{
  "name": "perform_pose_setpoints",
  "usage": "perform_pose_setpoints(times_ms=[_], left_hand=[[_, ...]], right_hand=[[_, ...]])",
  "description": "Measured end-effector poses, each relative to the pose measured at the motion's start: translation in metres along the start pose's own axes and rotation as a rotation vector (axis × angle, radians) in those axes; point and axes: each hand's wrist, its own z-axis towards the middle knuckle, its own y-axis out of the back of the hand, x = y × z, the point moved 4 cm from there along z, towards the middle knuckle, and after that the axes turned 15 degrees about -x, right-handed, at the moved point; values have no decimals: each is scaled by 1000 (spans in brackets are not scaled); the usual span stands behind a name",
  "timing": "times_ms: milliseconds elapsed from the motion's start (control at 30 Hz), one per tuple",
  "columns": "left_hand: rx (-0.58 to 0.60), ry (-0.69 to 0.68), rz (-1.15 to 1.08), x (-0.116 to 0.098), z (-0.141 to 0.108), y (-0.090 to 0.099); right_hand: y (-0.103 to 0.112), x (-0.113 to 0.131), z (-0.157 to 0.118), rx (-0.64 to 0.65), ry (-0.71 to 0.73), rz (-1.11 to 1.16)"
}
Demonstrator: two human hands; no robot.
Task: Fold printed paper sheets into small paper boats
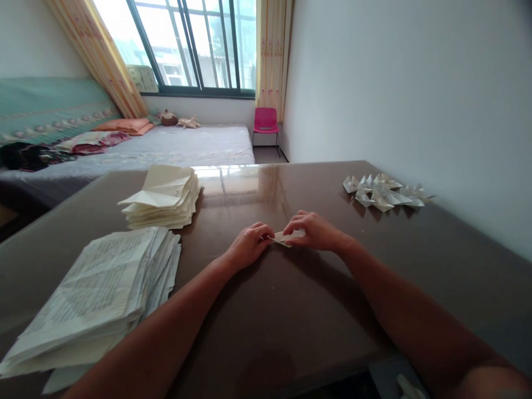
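Note:
A small piece of folded paper (283,238) lies between my two hands, low over the middle of the brown table. My left hand (251,244) pinches its left end, fingers curled. On the other side my right hand (313,230) has its thumb and fingers closed on the paper's right part, covering some of it. Several folded paper boats (382,194) sit grouped at the table's far right. Left of my hands are a stack of cream paper (162,194) and, closer to me, a stack of written sheets (100,282).
The glossy brown table (257,321) runs along a white wall on the right. Beyond it stand a bed (208,141) and a pink chair (266,121) below a window. A greyish thing (409,386) shows under the table's near edge.

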Motion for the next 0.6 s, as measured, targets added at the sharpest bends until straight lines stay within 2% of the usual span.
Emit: perform_pose_setpoints(times_ms=[67, 200, 333, 467, 600], left_hand=[[13, -64, 43, -5, -1, 2], [45, -185, 121, -14, -3, 2], [62, -235, 179, -16, -5, -1], [19, -207, 171, -13, -6, 1], [-39, -145, 204, -7, -6, 3]], right_hand=[[-6, 0, 0, 39, -22, -121], [-11, -9, 2, 7, -170, -189], [-15, -6, 2, 10, -174, -219], [-15, 0, 5, 32, -142, -264], [3, -13, 17, 26, -283, -225]])
